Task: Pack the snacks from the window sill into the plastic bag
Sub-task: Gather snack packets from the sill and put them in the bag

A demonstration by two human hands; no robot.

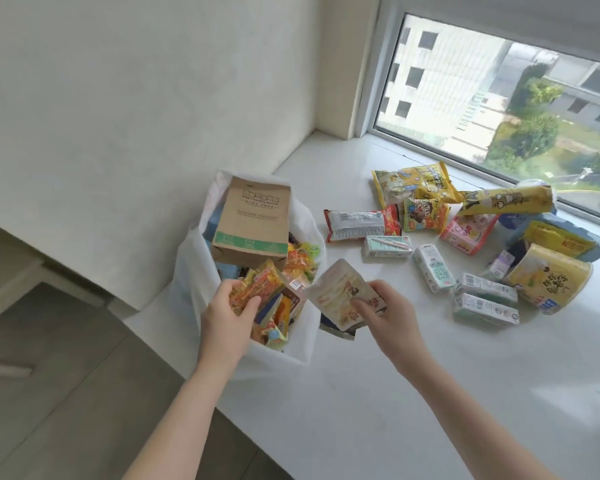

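Both hands pinching snack packets above white window sill (378,393), beside plastic bag (194,271), plain wall behind.

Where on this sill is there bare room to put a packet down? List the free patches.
Free: the near window sill in front of the right hand and the small cartons; also the far corner between the plastic bag and the window frame. Crowded: the strip along the glass, from the red-and-white packet to the yellow tub.

Hands (227,317) gripping snack packets (340,294), plastic bag (194,271)
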